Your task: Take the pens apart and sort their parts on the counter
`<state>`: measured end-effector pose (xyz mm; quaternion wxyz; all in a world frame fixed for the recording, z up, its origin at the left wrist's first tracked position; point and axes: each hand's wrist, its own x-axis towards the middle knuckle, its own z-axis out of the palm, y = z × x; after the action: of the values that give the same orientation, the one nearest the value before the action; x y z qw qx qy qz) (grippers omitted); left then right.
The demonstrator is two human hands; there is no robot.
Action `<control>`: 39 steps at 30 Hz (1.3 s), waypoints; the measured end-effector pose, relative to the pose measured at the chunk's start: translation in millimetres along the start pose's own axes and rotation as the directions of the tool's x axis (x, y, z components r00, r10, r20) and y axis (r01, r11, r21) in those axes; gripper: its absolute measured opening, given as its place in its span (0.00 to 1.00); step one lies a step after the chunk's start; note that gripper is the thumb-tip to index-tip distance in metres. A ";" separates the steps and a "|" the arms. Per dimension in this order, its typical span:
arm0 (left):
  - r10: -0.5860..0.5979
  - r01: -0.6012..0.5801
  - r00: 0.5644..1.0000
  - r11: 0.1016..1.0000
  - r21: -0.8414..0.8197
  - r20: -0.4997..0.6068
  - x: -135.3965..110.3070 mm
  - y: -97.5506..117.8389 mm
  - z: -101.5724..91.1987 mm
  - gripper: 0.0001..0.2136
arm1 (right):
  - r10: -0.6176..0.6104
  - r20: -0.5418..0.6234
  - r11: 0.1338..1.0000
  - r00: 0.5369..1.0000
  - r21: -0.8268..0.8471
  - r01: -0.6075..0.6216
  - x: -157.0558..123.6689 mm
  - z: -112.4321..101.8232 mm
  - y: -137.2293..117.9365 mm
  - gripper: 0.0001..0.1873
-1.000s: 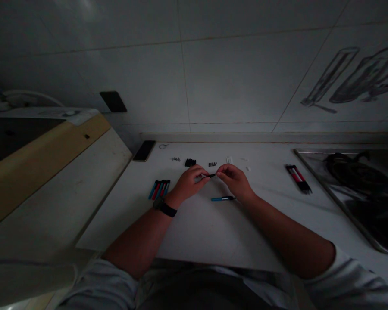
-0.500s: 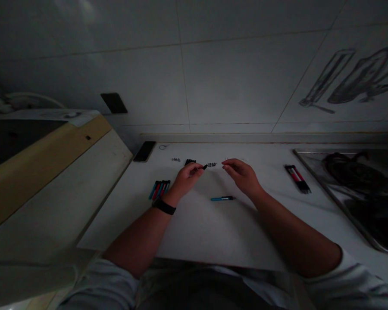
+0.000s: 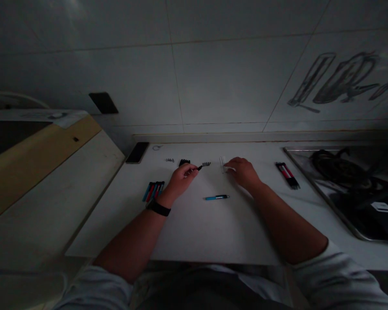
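My left hand (image 3: 181, 177) is closed, its thumb and fingertips pinching a small black pen part (image 3: 199, 167). To the right, my right hand (image 3: 244, 173) hovers low over the table beside thin, clear-white pen refills (image 3: 222, 165). Its thumb and forefinger are slightly apart, and I cannot tell whether they touch a refill. Between the hands lies a row of small dark springs or pins (image 3: 206, 164). Several black pen parts (image 3: 184, 162) sit just behind my left hand. One blue-and-black pen (image 3: 217, 197) lies nearer to me.
Blue and red pen barrels (image 3: 153, 191) lie left of my left wrist, with small silvery pieces (image 3: 170, 160) farther back. A phone (image 3: 137, 153) rests at the back left. Black-and-red pens (image 3: 287, 175) lie near the gas stove (image 3: 323, 189) on the right.
My right hand has come down beside the clear refills, which now show more fully. My left hand still pinches the black pen part, a little lower. The whole view has shifted slightly.
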<state>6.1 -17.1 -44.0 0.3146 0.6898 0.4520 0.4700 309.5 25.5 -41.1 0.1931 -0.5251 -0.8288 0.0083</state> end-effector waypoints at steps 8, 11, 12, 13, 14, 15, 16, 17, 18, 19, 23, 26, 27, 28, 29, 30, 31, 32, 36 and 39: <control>0.025 -0.025 1.000 0.998 0.056 -0.004 -0.1 3.4 0.0 0.08 | -0.040 0.022 0.999 0.999 -0.034 0.040 -4.3 7.8 -18.3 0.13; 0.036 -0.036 0.999 0.997 0.063 0.008 0.1 4.4 -0.3 0.09 | -0.074 0.038 0.997 0.997 -0.009 0.075 -6.3 7.7 -25.9 0.13; 0.038 -0.039 0.999 0.997 0.064 0.013 0.1 4.4 -0.4 0.09 | -0.090 0.040 0.996 0.995 0.000 0.090 -7.0 7.4 -29.1 0.12; 0.039 -0.040 0.999 0.997 0.066 0.016 0.2 4.3 -0.4 0.09 | -0.109 0.042 0.994 0.993 0.009 0.108 -7.7 6.9 -32.4 0.12; 0.039 -0.041 0.999 0.997 0.067 0.019 0.2 3.9 -0.4 0.09 | -0.128 0.043 0.992 0.991 0.017 0.127 -8.3 6.2 -35.6 0.11; 0.040 -0.041 0.999 0.997 0.068 0.019 0.3 3.4 -0.3 0.09 | -0.144 0.044 0.990 0.989 0.020 0.143 -8.9 5.5 -38.3 0.11; 0.040 -0.041 0.999 0.997 0.068 0.019 0.3 2.8 -0.2 0.09 | -0.151 0.042 0.988 0.988 0.017 0.151 -9.3 4.6 -40.3 0.10; 0.040 -0.041 0.999 0.997 0.068 0.018 0.3 2.3 -0.1 0.09 | -0.149 0.039 0.989 0.988 0.008 0.148 -9.5 3.8 -41.4 0.10; 0.040 -0.042 0.999 0.997 0.069 0.018 0.2 1.9 0.0 0.09 | -0.139 0.037 0.990 0.990 -0.006 0.139 -9.5 3.0 -41.6 0.10; 0.042 -0.043 0.999 0.997 0.070 0.019 0.1 1.9 0.1 0.09 | -0.122 0.034 0.992 0.992 -0.022 0.122 -9.4 2.3 -40.9 0.10; 0.047 -0.049 0.998 0.996 0.081 0.029 -0.3 4.1 -0.1 0.09 | -0.046 0.026 0.997 0.999 -0.067 0.048 -8.0 1.2 -34.7 0.13; 0.042 -0.045 0.999 0.994 0.096 0.033 -0.5 5.9 -0.5 0.08 | -0.044 0.031 0.995 0.999 -0.090 0.046 -7.3 2.4 -31.7 0.14; 0.041 -0.044 0.999 0.994 0.099 0.034 -0.6 6.2 -0.6 0.08 | -0.049 0.034 0.994 0.998 -0.097 0.052 -7.1 2.9 -31.2 0.14; 0.042 -0.046 0.998 0.994 0.100 0.037 -0.5 6.2 -0.6 0.08 | -0.051 0.036 0.993 0.998 -0.102 0.055 -6.9 3.5 -30.9 0.14; 0.045 -0.049 0.998 0.994 0.099 0.038 -0.5 6.1 -0.6 0.08 | -0.047 0.036 0.993 0.998 -0.107 0.051 -6.7 4.0 -30.6 0.14; 0.049 -0.053 0.998 0.994 0.098 0.041 -0.5 5.9 -0.5 0.08 | -0.037 0.033 0.993 0.999 -0.111 0.041 -6.4 4.4 -30.2 0.14; 0.052 -0.056 0.998 0.994 0.097 0.042 -0.5 5.7 -0.4 0.08 | -0.024 0.028 0.993 0.999 -0.115 0.027 -6.1 4.5 -30.0 0.14; 0.053 -0.057 0.998 0.994 0.097 0.042 -0.5 5.5 -0.3 0.08 | -0.011 0.026 0.993 1.000 -0.118 0.014 -5.8 4.5 -29.8 0.15; 0.044 -0.048 0.998 0.994 0.094 0.044 -0.7 5.3 0.4 0.07 | 0.034 0.042 0.990 0.999 -0.138 -0.028 -5.4 2.1 -30.9 0.16; 0.035 -0.039 0.998 0.996 0.086 0.051 -0.6 4.1 0.6 0.08 | 0.057 0.069 0.987 0.996 -0.155 -0.045 -5.7 -1.7 -32.5 0.17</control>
<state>8.0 -19.2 -40.9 0.2868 0.7225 0.4512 0.4383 284.0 5.7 -34.4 0.1215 -0.5588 -0.8197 -0.0312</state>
